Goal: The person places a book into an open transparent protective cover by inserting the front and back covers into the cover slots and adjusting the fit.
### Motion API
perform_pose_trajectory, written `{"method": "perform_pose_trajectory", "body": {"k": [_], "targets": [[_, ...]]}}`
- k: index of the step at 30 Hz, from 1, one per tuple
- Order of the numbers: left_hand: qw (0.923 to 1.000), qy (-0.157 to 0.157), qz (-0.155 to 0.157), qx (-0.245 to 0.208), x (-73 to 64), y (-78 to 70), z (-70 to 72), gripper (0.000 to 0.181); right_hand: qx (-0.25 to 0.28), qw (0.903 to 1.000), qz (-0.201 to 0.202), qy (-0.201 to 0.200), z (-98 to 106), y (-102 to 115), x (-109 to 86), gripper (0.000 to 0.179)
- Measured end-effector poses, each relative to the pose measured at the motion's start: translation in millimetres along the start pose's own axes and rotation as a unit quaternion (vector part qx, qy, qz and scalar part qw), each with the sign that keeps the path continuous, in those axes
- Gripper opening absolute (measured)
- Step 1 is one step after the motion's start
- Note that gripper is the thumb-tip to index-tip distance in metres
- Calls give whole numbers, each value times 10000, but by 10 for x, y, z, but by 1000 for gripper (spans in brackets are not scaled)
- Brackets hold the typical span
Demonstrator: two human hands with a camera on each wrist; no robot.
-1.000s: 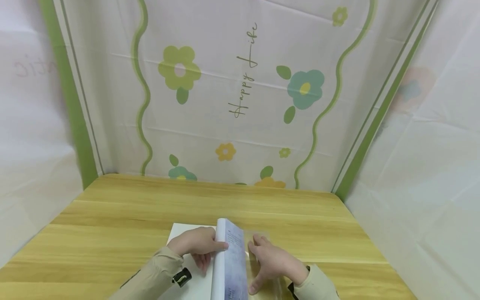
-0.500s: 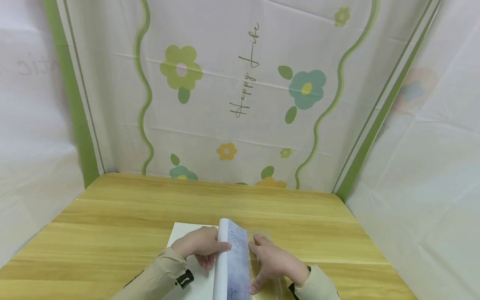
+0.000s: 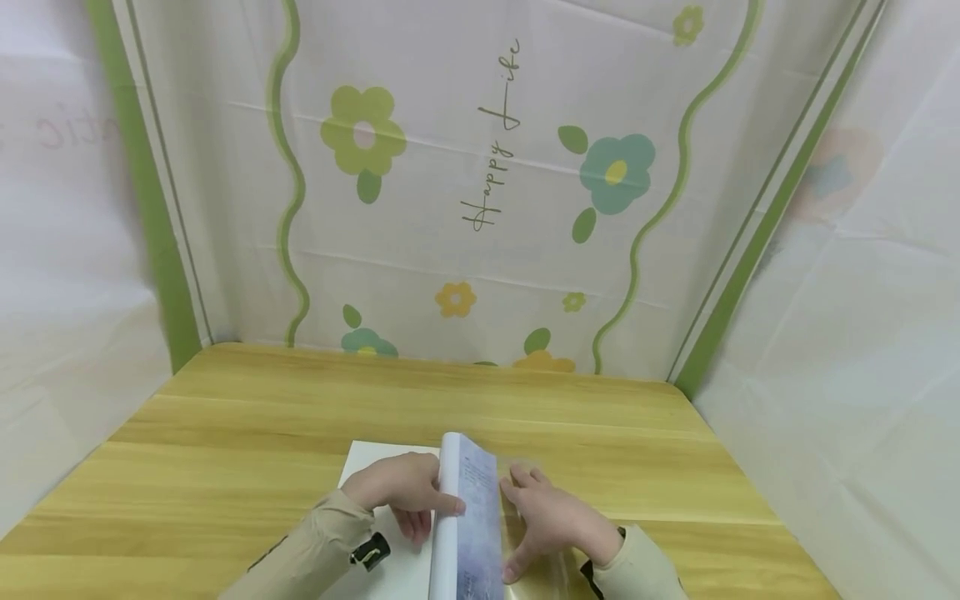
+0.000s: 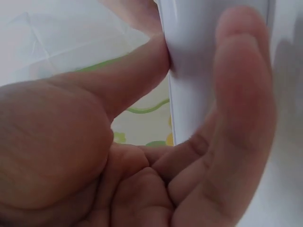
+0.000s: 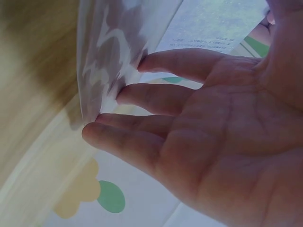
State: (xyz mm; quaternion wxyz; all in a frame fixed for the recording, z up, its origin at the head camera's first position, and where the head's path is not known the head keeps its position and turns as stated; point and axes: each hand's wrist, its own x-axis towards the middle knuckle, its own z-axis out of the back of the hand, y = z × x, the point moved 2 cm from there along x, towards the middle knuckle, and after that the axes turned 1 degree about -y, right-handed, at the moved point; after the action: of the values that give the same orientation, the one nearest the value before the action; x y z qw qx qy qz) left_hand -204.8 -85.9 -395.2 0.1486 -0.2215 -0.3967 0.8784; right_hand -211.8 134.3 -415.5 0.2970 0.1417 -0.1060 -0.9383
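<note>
We're probably just adjusting grip, our left hand [image 3: 401, 486] pinching the curled lilac-and-white paper book [image 3: 480, 525] and sliding its thumb [image 3: 453, 505] nearer us, our spread-fingered right hand [image 3: 557, 518] touching clear plastic film [image 5: 106, 52].

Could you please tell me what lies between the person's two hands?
In the head view, left to right: a white curved fold, a bluish printed page and clear plastic.

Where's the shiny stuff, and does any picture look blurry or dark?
Right wrist view: whitish glare streaks on the clear plastic sheet, with a soft shadow on the wooden table beside it; left wrist view: the left hand looks dim and a bit blurry, maybe because it's so close; head view: brighter and clearer, with the yellow-green flower easy to see.
</note>
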Motion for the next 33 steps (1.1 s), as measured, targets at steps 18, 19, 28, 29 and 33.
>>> {"method": "perform_pose_trajectory", "body": {"k": [18,19,28,29,33], "targets": [[9994,-248,-8,-244,-25,-65,-53,29,61,9999,47,-65,6,17,4,119],[9993,-263,-20,-260,-22,-61,-58,29,55,9999,54,-73,5,18,5,119],[9986,-439,-257,-174,-10,-39,-89,28,111,9998,139,-121,-15,14,13,119],[9984,-465,-279,-133,-7,-40,-89,28,128,9997,143,-126,-18,12,13,119],[9983,-496,-295,-85,5,-40,-91,28,103,9997,188,-138,-21,4,29,118]]}}
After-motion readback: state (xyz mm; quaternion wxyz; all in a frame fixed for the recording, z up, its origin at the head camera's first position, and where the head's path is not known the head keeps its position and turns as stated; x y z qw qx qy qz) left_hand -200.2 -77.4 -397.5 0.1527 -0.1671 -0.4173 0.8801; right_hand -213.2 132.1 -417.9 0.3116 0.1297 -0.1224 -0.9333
